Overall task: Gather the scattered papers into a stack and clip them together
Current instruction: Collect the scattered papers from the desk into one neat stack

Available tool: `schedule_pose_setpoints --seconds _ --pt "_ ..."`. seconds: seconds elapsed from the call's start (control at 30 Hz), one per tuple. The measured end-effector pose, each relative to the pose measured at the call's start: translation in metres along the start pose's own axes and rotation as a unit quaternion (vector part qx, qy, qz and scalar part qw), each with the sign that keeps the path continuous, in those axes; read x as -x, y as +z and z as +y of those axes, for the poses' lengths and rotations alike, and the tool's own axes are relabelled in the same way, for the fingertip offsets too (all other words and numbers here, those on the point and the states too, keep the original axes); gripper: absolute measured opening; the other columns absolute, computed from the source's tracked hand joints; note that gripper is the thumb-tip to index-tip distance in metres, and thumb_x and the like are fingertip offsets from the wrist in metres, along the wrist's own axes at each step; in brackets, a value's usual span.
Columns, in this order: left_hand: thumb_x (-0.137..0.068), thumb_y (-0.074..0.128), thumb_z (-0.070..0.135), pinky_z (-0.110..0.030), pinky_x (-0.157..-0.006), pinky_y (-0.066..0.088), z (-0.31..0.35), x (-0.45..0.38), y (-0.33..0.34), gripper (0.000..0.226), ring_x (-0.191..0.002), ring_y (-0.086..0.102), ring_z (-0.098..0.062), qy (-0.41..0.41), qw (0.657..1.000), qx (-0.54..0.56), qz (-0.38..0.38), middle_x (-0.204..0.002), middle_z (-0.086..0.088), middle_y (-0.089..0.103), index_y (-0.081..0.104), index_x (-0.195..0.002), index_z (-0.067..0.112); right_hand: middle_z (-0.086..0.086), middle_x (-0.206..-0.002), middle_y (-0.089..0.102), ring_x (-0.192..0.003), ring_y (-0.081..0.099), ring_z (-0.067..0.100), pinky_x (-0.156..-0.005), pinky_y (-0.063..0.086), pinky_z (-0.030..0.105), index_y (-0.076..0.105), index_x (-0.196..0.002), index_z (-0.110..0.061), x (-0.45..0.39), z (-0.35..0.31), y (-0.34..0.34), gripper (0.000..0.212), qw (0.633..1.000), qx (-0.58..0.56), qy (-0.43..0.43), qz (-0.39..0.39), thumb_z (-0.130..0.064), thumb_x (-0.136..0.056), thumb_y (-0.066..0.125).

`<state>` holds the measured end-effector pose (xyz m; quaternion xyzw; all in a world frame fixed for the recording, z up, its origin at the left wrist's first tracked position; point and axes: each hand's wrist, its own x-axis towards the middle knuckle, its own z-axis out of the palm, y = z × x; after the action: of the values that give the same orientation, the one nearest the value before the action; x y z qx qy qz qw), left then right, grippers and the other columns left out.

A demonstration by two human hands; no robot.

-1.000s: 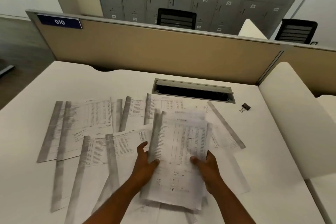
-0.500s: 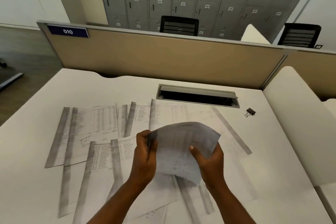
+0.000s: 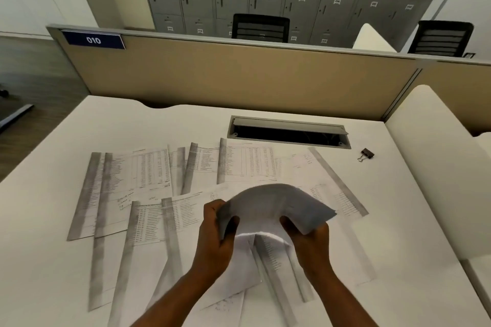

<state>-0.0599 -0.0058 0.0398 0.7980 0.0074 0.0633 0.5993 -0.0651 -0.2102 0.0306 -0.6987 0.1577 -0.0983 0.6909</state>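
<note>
Both hands hold a small bundle of papers (image 3: 273, 207) above the white desk (image 3: 53, 260), bowed upward into an arch. My left hand (image 3: 215, 241) grips its left edge and my right hand (image 3: 310, 241) grips its right edge. Several printed sheets (image 3: 148, 175) with tables and grey side bands lie scattered and overlapping across the desk, under and to the left of my hands. A black binder clip (image 3: 366, 154) lies alone on the desk at the far right, well apart from both hands.
An open cable slot (image 3: 289, 133) with a grey flap sits in the desk behind the papers. A beige partition (image 3: 239, 77) marked 010 closes the far edge, and a white rounded divider (image 3: 435, 167) borders the right side. Chairs and lockers stand beyond.
The bundle was held flat and facing me a second ago. It has since been lifted and tipped forward, and now bows into an arch between my hands.
</note>
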Motion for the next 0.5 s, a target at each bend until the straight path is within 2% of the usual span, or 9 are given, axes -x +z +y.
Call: schedule_pose_setpoints --seconds 0.03,0.1,0.13,0.2,0.27,0.33,0.37,0.43,0.5 --pt "-0.094 0.058 0.018 -0.009 -0.09 0.046 -0.003 0.002 0.002 0.034 -0.104 0.054 0.014 -0.018 1.0 -0.018 -0.01 -0.115 0.031 0.048 0.041 -0.117 0.035 0.006 -0.094 0.075 -0.091 0.075 0.026 -0.081 0.064 0.039 0.068 -0.105 -0.018 0.0 0.006 0.0 0.023 0.999 0.025 0.02 -0.006 -0.006 -0.087 0.077" --pt "-0.097 0.052 0.014 -0.018 -0.094 0.045 -0.009 0.003 0.005 0.034 -0.101 0.057 0.006 -0.052 0.998 -0.04 -0.025 -0.113 0.03 0.047 0.039 -0.119 0.036 0.002 -0.083 0.076 -0.087 0.075 0.03 -0.076 0.063 0.033 0.07 -0.093 -0.021 0.003 0.015 0.003 0.012 0.998 0.051 0.041 -0.014 -0.012 -0.089 0.076" --pt "-0.098 0.051 0.013 -0.017 -0.094 0.046 -0.01 0.003 0.007 0.032 -0.101 0.059 0.003 -0.055 0.997 -0.046 -0.029 -0.112 0.029 0.048 0.04 -0.118 0.036 -0.001 -0.081 0.076 -0.085 0.075 0.029 -0.072 0.062 0.028 0.07 -0.091 -0.02 0.005 0.016 0.002 0.01 0.998 0.046 0.044 -0.006 -0.013 -0.089 0.077" --pt "-0.096 0.055 0.014 -0.014 -0.093 0.048 -0.001 -0.002 0.005 0.033 -0.103 0.058 0.007 -0.029 0.998 -0.047 -0.006 -0.112 0.024 0.051 0.041 -0.114 0.037 0.002 -0.083 0.076 -0.084 0.074 0.029 -0.068 0.061 0.026 0.071 -0.093 -0.014 0.005 0.01 -0.001 0.009 0.999 0.006 0.045 0.024 -0.011 -0.087 0.078" --pt "-0.088 0.068 0.018 -0.015 -0.099 0.045 0.001 -0.006 0.002 0.049 -0.115 0.051 0.007 -0.016 0.998 -0.016 0.061 -0.124 0.016 0.051 0.039 -0.125 0.033 0.01 -0.088 0.077 -0.089 0.073 0.036 -0.073 0.062 0.034 0.073 -0.096 -0.007 0.001 0.006 -0.002 0.019 0.992 -0.072 0.086 0.051 -0.012 -0.081 0.084" --pt "-0.078 0.08 0.026 -0.028 -0.108 0.038 -0.001 -0.001 -0.001 0.077 -0.128 0.044 -0.005 -0.112 0.984 0.047 0.131 -0.138 0.009 0.044 0.032 -0.138 0.024 0.015 -0.102 0.077 -0.101 0.07 0.04 -0.087 0.061 0.05 0.073 -0.105 -0.007 0.002 0.003 0.0 0.045 0.978 -0.155 0.136 0.044 -0.025 -0.067 0.092" --pt "-0.074 0.083 0.031 -0.036 -0.111 0.036 0.001 0.002 -0.003 0.087 -0.131 0.042 -0.011 -0.182 0.971 0.085 0.133 -0.142 0.007 0.041 0.028 -0.142 0.025 0.017 -0.112 0.075 -0.108 0.068 0.039 -0.095 0.057 0.055 0.071 -0.114 -0.008 0.005 0.001 0.001 0.053 0.965 -0.208 0.16 0.024 -0.024 -0.067 0.09" --pt "-0.068 0.083 0.043 -0.042 -0.111 0.037 0.001 0.008 -0.004 0.089 -0.128 0.047 -0.017 -0.248 0.949 0.183 0.064 -0.137 0.008 0.051 0.036 -0.141 0.024 0.018 -0.125 0.07 -0.116 0.065 0.038 -0.101 0.053 0.059 0.064 -0.129 -0.007 0.014 -0.001 0.008 0.05 0.943 -0.278 0.178 -0.035 -0.011 -0.081 0.078" --pt "-0.076 0.076 0.04 -0.049 -0.104 0.046 0.001 0.01 -0.005 0.065 -0.119 0.06 -0.023 -0.231 0.935 0.267 -0.008 -0.126 0.001 0.065 0.049 -0.134 0.023 0.015 -0.126 0.07 -0.116 0.066 0.035 -0.095 0.057 0.053 0.061 -0.132 -0.011 0.023 -0.005 0.011 0.046 0.937 -0.286 0.182 -0.082 -0.004 -0.087 0.07"
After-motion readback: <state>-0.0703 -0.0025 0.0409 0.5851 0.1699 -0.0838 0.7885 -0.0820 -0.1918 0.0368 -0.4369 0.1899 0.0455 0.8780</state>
